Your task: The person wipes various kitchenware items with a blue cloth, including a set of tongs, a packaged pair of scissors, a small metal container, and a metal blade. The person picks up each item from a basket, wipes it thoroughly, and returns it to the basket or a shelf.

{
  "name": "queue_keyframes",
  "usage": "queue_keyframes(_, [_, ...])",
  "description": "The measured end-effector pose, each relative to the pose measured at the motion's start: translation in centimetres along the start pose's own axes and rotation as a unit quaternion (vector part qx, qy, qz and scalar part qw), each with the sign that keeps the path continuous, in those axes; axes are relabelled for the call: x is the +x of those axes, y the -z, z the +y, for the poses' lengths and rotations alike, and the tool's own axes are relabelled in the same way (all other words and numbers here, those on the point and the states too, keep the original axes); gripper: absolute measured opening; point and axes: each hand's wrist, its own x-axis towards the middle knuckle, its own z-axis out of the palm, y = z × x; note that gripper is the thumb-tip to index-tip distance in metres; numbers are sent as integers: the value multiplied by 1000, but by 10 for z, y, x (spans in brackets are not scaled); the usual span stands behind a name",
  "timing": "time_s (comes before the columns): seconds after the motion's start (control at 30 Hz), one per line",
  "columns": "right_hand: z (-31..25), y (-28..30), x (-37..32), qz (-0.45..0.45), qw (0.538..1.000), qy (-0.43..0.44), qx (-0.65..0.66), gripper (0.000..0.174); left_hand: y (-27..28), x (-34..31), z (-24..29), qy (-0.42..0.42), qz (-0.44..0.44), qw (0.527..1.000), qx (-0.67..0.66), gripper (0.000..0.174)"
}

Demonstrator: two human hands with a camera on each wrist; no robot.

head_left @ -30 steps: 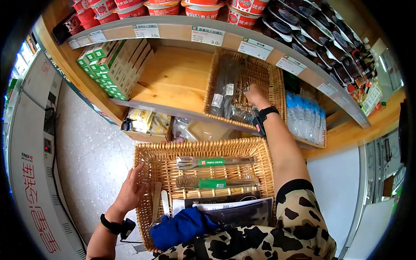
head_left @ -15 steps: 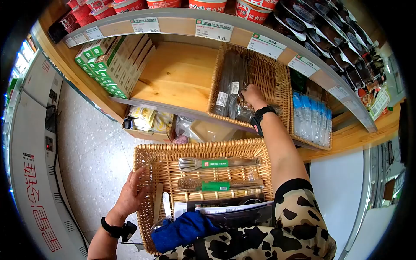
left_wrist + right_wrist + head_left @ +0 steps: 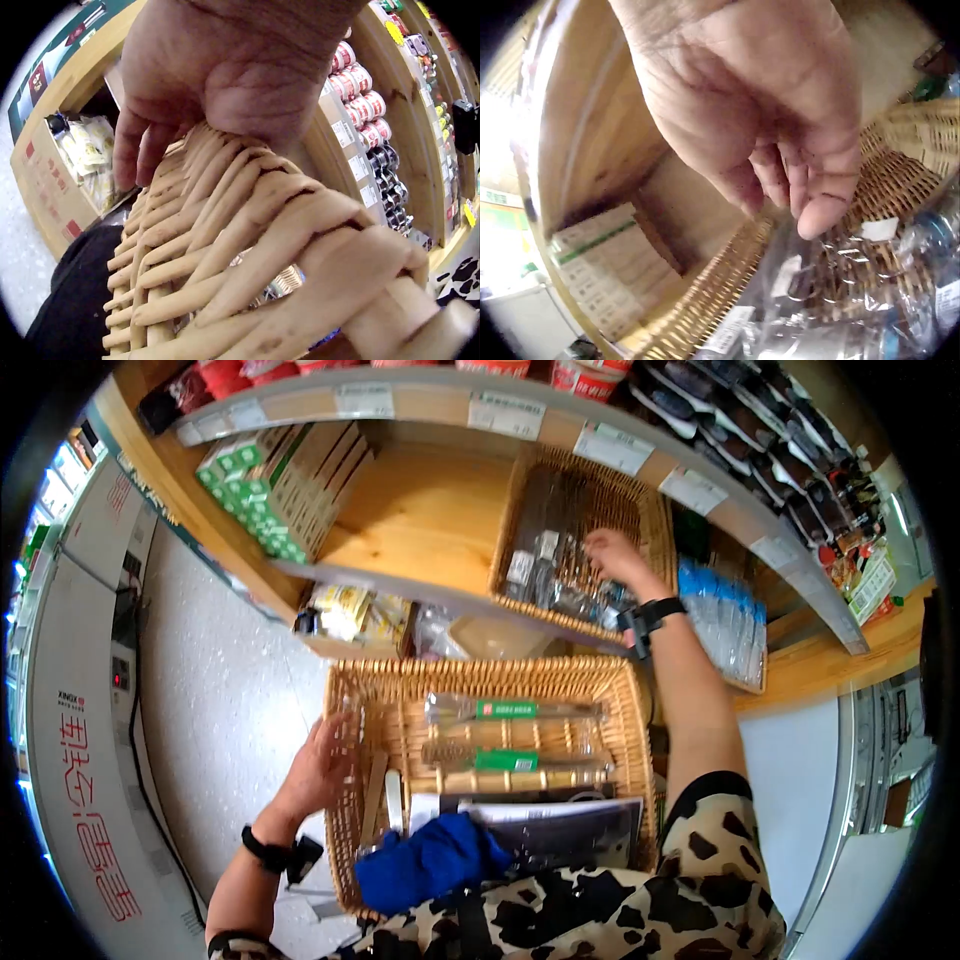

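Note:
My left hand grips the left rim of a wicker basket in front of my body, its palm over the woven edge in the left wrist view. In this basket lie two clear packs with green labels, a blue cloth, two thin flat sticks and dark flat packets. My right hand hovers over a second wicker basket on the shelf. Its fingers hang loosely curled with nothing visible in them, above clear plastic packages with white labels.
Green-and-white boxes are stacked at the shelf's left. Blue-topped packets stand right of the shelf basket. A cardboard box of yellow packets sits below. Red tubs and dark packs line the shelf above, behind its price-tag edge.
My right hand has risen from the packages in the shelf basket and shifted slightly right. The view has moved a little; my left hand stays at the basket's rim.

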Motion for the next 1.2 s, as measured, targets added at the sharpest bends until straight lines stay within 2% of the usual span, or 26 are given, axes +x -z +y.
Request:
queue_keyframes(0.07, [-17,7,-39,-32,997,66,-6,31,-4,1,-21,-77,31,995,47,58])
queue_keyframes(0.1, [-27,7,-69,-67,995,75,10,29,-3,0,-8,-25,2,999,-29,57])
queue_keyframes(0.13, [-39,8,-96,-96,991,89,24,28,-3,0,-7,-6,-6,999,-46,56])
queue_keyframes(0.2, [-52,6,-151,-198,974,86,-69,28,-3,-1,-5,-19,1,1000,-12,57])
queue_keyframes(0.23, [-55,0,-178,-253,960,94,-76,28,-3,-1,-6,-41,11,999,18,57])
queue_keyframes(0.27, [-44,-9,-196,-271,943,147,-126,27,-3,-1,-8,-65,21,996,49,56])
queue_keyframes(0.3, [-37,-16,-216,-282,935,165,-139,27,-3,-1,-9,-92,31,992,80,56])
queue_keyframes(0.33, [-32,-21,-232,-314,927,109,-172,29,-3,0,-11,-91,30,993,71,56])
queue_keyframes(0.4, [-23,-28,-250,-315,915,80,-239,34,-6,1,-14,-90,26,994,53,55])
queue_keyframes(0.47, [6,-37,-252,-251,905,156,-307,33,-4,-2,-2,-45,18,999,19,51])
queue_keyframes(0.5, [20,-42,-251,-217,895,193,-339,33,-5,0,-6,-54,19,998,15,51])
queue_keyframes(0.6, [38,-55,-240,-178,880,192,-395,33,-7,1,-11,-61,33,997,39,51])
queue_keyframes(0.8, [56,-63,-220,-195,868,183,-418,30,-5,-1,-3,-67,34,992,101,54])
queue_keyframes(0.9, [54,-63,-217,-193,874,193,-401,24,-5,-2,-3,-64,35,992,102,54])
queue_keyframes(1.0, [36,-50,-220,-232,924,122,-279,17,-4,-3,-1,-51,28,994,97,53])
queue_keyframes(1.1, [20,-38,-228,-250,941,96,-207,17,-5,0,-10,-83,45,988,122,53])
queue_keyframes(1.2, [-1,-28,-241,-282,950,37,-131,20,-4,-1,-7,-65,36,993,97,57])
